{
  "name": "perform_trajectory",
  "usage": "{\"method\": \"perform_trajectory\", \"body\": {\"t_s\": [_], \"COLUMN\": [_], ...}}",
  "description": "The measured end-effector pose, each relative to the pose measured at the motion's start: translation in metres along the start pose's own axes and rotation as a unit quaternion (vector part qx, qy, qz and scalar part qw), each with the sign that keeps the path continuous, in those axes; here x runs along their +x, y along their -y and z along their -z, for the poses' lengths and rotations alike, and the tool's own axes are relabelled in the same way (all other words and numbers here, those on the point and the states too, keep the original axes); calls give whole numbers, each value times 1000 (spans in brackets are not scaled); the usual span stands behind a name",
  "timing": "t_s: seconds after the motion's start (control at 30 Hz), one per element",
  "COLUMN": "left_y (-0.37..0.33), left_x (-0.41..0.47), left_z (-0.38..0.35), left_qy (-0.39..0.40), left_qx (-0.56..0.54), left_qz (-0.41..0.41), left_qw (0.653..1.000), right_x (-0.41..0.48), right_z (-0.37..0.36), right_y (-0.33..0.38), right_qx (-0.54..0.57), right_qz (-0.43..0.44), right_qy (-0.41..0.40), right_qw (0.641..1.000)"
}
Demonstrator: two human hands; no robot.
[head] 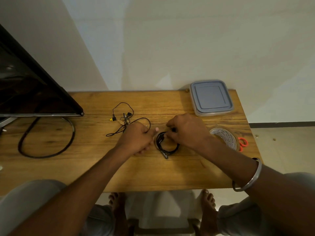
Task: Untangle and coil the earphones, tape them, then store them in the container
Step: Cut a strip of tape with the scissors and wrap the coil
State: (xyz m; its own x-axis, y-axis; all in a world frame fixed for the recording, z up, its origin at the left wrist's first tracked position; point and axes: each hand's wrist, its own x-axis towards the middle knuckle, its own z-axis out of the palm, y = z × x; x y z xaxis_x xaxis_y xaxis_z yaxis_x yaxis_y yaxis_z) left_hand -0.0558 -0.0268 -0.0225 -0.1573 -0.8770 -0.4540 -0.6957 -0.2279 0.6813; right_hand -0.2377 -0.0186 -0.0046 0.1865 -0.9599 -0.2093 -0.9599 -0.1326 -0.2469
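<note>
Wooden tabletop point(153, 174) carries the closed grey-lidded clear plastic container point(211, 97) at far right, the roll of clear tape point(225, 138) nearer on the right, and the coiled black earphones point(167, 145) in the middle. Taping well probably means keeping the loops bunched while a strip wraps one side. The right hand point(185, 132) has its grip pinched on the loops' far edge. The left hand point(136, 138) curls against their left edge; whether it pinches, I cannot tell.

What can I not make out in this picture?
Head view:
the coiled black earphone cable: upper part hidden under the right hand.
the orange-handled scissors: blades hidden behind the transparent tape roll.
the grey-lidded plastic container: contents hidden by the lid.
</note>
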Motion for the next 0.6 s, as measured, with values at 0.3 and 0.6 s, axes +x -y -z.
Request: {"method": "perform_trajectory", "body": {"t_s": [0.3,0.6], "left_y": [-11,-23], "left_x": [-3,-14], "left_z": [13,-4], "left_qy": [-106,-93], "left_qx": [-78,-27], "left_qz": [-113,-251], "left_qw": [985,963], "right_x": [-29,-80], "right_z": [80,57], "right_y": [-56,-113], "right_qx": [149,35], "right_qz": [-86,-265], "right_qy": [-87,89], "right_qw": [981,960]}}
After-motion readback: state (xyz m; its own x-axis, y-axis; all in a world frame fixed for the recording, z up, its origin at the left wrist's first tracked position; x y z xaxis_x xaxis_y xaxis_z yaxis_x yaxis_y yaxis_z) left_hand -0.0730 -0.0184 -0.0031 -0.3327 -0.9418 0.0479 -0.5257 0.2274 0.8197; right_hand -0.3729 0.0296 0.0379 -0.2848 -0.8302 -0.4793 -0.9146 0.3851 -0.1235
